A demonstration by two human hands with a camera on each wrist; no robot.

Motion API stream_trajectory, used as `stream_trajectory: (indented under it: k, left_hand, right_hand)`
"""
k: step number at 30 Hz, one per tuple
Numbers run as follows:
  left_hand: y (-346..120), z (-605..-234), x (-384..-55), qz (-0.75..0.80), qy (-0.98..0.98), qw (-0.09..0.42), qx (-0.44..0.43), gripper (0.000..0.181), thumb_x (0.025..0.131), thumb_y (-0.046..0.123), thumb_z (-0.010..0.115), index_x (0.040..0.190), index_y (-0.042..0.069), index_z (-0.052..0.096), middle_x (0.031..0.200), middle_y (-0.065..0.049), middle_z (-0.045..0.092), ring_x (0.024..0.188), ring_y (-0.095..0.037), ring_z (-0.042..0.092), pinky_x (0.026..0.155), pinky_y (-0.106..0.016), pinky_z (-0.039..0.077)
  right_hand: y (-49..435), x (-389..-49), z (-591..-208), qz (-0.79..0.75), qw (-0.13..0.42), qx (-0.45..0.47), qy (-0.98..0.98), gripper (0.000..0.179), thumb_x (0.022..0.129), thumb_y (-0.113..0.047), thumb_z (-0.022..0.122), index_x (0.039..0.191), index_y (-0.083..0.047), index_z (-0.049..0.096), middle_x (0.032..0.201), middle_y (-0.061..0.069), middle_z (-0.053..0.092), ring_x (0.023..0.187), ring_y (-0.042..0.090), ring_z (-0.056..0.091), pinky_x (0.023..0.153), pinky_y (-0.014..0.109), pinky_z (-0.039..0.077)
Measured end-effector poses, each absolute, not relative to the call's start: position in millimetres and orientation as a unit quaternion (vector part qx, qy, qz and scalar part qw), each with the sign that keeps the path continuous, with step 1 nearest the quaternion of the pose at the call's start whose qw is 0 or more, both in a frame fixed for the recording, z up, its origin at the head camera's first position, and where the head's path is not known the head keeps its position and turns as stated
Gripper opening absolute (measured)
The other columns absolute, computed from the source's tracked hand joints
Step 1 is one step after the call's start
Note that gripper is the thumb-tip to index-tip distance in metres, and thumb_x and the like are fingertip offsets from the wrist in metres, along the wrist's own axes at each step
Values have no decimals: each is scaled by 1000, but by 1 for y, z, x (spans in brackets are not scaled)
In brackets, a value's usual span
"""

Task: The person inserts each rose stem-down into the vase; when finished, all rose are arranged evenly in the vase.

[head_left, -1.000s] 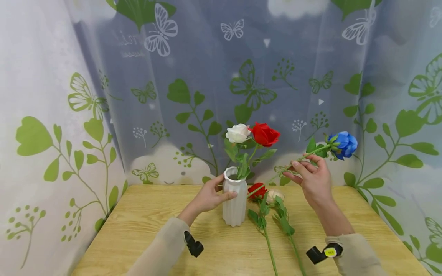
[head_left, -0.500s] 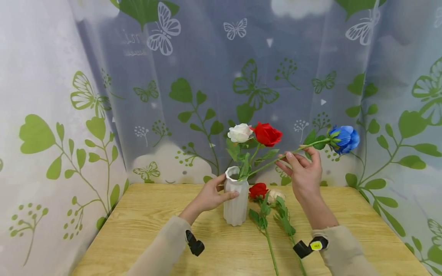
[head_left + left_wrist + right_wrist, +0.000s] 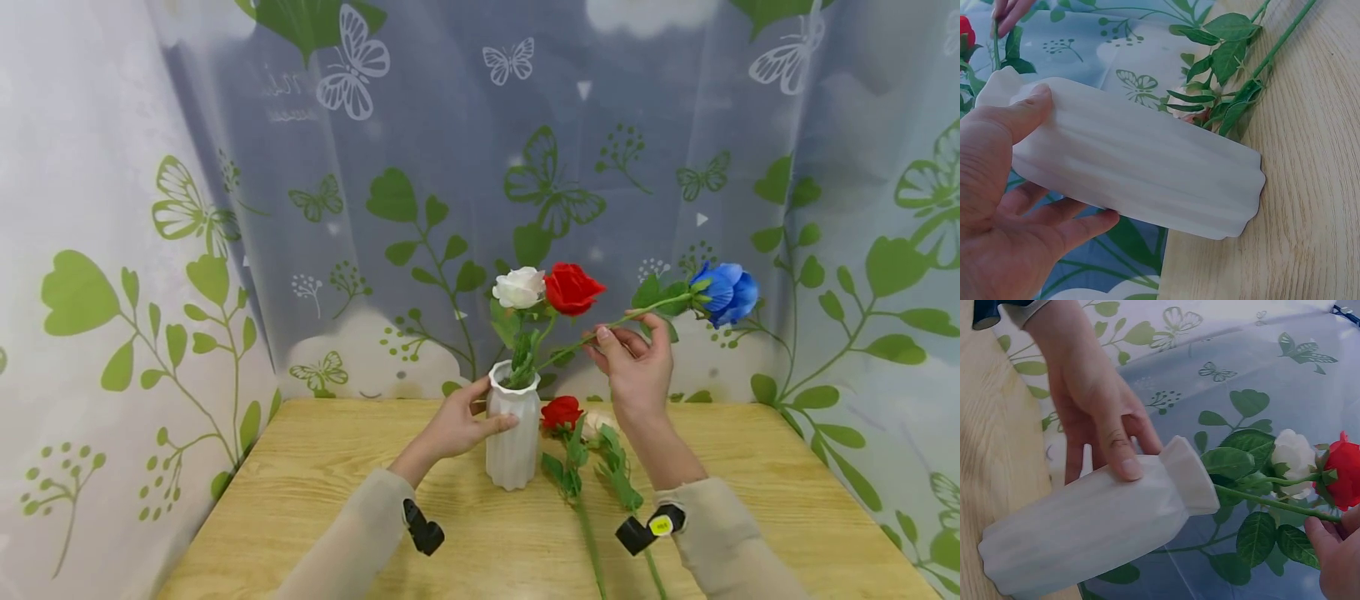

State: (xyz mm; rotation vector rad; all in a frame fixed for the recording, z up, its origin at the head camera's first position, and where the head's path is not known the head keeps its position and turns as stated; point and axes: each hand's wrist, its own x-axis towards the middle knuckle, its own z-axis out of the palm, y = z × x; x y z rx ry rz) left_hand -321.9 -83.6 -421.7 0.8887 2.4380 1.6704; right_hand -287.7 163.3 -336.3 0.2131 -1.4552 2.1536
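1. Head view: the vase [image 3: 513, 446] is smooth and white with soft vertical ribs and a wavy rim; can't tell if it's ceramic or plastic. The left hand [image 3: 459, 423] grasps it by the upper half, thumb on the near side. It's upright, long axis vertical, on a wood-grain table [image 3: 315, 500]. Up and to the right of that grip, the right hand [image 3: 639, 367] pinches the thin green stem of a blue flower [image 3: 723, 294] with layered petals. The bloom is just past those fingers, pointing up and right, and the stem slants down-left from the pinch to the vase mouth. A white rose [image 3: 519, 287] and a red rose [image 3: 573, 288] stick up above the left hand's grip. Below the right hand, a second red rose [image 3: 562, 412] and a pale flower [image 3: 597, 424] lie with their stems toward the person.

2. Left wrist view: the ribs look like shallow folds, and the foot is scalloped too. Thumb one side, fingers the other, so a light hold. Mouth end by the hand, base farther off.

3. Right wrist view: the left thumb sits just below the flared neck. The pinched stem runs straight to the mouth; its end is hidden.
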Motion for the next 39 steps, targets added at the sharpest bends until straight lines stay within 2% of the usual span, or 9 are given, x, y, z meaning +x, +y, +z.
stream_trajectory:
  k: [10,17,20,28,31,36,39]
  left_hand:
    - [-83,-421,-322,544,787,29,289,77,100,17,75,164,3,35,161,-21,47,139,-46,56,111,-57,52]
    - [-83,-420,-324,543,786,21,295,75,100,19,75,164,6,38,161,-18,49,139,-44,57,112,-56,52]
    - [-83,-419,-324,541,787,23,296,76,100,20,75,164,8,37,162,-17,48,139,-43,57,111,-55,53]
    - [-84,-419,-324,544,785,21,296,74,100,18,76,164,8,39,161,-17,50,139,-44,57,110,-53,55]
    - [-84,-421,-324,546,785,21,292,73,100,18,76,163,7,40,159,-19,51,138,-45,58,109,-54,55]
    - [-82,-422,-324,548,786,25,287,74,100,19,76,163,6,40,159,-18,51,137,-43,59,108,-53,56]
    - [-82,-423,-323,548,786,26,286,74,100,18,76,163,7,39,160,-17,51,137,-42,59,108,-52,56]
  right_hand:
    - [139,-290,-351,743,247,112,-612,35,97,12,67,120,-13,58,90,2,76,83,14,78,82,33,66]
    - [130,-292,-355,719,240,109,-643,33,97,10,67,124,-7,58,103,27,74,84,12,78,81,31,66]
    - [129,-292,-355,715,235,103,-650,33,98,8,67,126,-6,57,106,31,73,83,11,78,81,30,66]
    - [132,-295,-357,694,226,89,-678,31,102,-2,66,133,-2,60,110,31,75,79,11,78,80,25,65]
    - [130,-295,-360,678,231,85,-693,26,105,-8,66,128,3,65,112,30,76,77,7,77,77,22,64]
    - [126,-298,-366,680,231,84,-690,25,104,-9,66,120,10,70,120,31,73,78,2,74,76,23,65]
    - [124,-298,-369,678,231,78,-693,24,104,-9,68,120,8,72,119,30,74,79,3,74,77,26,65]
